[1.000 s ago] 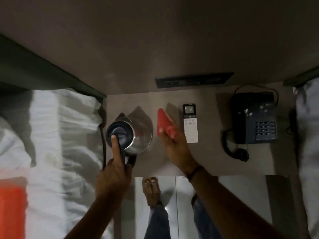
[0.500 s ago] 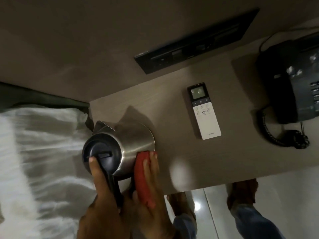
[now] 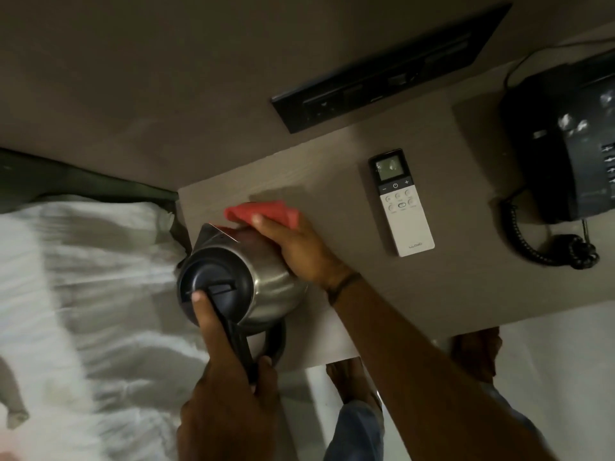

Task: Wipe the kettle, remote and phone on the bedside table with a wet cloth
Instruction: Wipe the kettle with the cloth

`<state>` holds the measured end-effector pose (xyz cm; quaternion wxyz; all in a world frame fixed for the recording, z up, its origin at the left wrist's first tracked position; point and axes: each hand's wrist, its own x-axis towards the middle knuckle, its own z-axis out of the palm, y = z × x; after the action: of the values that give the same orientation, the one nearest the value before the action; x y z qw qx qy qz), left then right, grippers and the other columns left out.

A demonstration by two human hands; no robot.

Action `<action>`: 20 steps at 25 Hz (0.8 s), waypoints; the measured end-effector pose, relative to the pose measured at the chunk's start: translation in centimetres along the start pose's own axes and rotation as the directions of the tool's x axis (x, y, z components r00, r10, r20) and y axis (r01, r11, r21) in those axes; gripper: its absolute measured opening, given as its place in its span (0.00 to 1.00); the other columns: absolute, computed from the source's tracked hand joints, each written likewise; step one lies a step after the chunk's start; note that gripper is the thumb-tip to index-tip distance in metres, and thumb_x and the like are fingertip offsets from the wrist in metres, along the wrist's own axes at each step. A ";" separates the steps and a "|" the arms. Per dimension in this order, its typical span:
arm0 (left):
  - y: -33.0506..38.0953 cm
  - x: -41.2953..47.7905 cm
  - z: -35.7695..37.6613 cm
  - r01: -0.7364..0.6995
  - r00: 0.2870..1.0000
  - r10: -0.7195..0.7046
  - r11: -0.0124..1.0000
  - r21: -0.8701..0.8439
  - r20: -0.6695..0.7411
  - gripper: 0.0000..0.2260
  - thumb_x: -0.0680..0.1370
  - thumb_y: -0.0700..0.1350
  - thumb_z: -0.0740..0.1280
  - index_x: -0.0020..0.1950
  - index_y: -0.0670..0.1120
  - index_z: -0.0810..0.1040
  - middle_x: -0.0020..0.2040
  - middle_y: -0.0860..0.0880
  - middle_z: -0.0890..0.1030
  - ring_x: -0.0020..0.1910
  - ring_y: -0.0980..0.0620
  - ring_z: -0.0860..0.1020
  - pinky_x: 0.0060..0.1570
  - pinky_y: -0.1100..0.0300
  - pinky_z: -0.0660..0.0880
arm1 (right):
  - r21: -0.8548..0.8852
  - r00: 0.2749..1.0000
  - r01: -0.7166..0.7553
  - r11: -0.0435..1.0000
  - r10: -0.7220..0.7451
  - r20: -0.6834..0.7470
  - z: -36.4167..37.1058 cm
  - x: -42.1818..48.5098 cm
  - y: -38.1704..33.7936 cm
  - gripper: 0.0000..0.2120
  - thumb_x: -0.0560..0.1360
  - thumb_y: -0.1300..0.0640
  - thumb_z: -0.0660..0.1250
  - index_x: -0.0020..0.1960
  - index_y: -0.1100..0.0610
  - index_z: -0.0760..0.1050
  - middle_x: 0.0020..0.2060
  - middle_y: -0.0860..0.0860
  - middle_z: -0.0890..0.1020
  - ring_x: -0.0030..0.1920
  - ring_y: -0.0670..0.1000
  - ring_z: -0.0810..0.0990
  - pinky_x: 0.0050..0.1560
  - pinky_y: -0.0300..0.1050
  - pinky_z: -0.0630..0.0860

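Note:
A steel kettle (image 3: 266, 287) with a dark lid stands at the left front corner of the bedside table (image 3: 416, 294). My left hand (image 3: 229, 394) grips its black handle, thumb on the lid. My right hand (image 3: 296, 244) presses a red cloth (image 3: 266, 212) against the kettle's far side, near the spout. A white remote (image 3: 404, 211) with a small screen lies flat to the right. The black phone (image 3: 565, 154) with its coiled cord sits at the table's right end, partly cut off by the frame edge.
A bed with white sheets (image 3: 83, 294) adjoins the table on the left. A dark switch panel (image 3: 389, 64) is set in the wall behind. My feet and jeans (image 3: 356, 410) show below the table's front edge.
My right hand slid the red cloth from the kettle's near side around to its far side by the spout. My left hand kept hold of the handle. The camera has moved closer.

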<state>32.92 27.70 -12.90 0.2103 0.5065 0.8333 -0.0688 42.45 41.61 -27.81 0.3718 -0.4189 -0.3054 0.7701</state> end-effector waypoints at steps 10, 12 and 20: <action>1.4 -0.3 0.5 0.048 0.999 -0.047 0.998 -0.027 0.026 0.57 0.76 0.49 0.73 0.78 0.68 0.24 0.39 0.42 0.86 0.24 0.54 0.67 0.36 0.55 0.72 | 0.276 0.876 0.062 0.959 0.081 -0.476 6.6 -13.3 7.5 0.37 0.77 0.42 0.68 0.82 0.42 0.57 0.81 0.44 0.63 0.80 0.48 0.64 0.77 0.56 0.65; 1.2 -0.4 0.4 0.007 0.998 -0.005 1.000 -0.021 0.064 0.57 0.76 0.49 0.73 0.77 0.68 0.23 0.42 0.42 0.87 0.25 0.56 0.67 0.36 0.55 0.72 | 0.297 0.858 -0.010 0.955 0.161 -0.488 6.8 -16.1 8.4 0.31 0.75 0.48 0.70 0.76 0.51 0.69 0.74 0.54 0.76 0.73 0.56 0.76 0.67 0.49 0.75; 0.8 -0.7 0.1 -0.002 0.997 0.007 0.998 -0.055 0.082 0.56 0.77 0.49 0.72 0.77 0.68 0.24 0.48 0.38 0.88 0.35 0.41 0.85 0.40 0.48 0.80 | 0.238 0.845 0.083 0.968 0.059 -0.532 2.4 -14.1 0.8 0.22 0.75 0.43 0.71 0.69 0.41 0.77 0.65 0.49 0.83 0.66 0.47 0.81 0.61 0.47 0.82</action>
<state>33.95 27.50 -12.62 0.2583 0.4991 0.8245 -0.0663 45.33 29.10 -21.39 0.4970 -0.5641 -0.0920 0.6530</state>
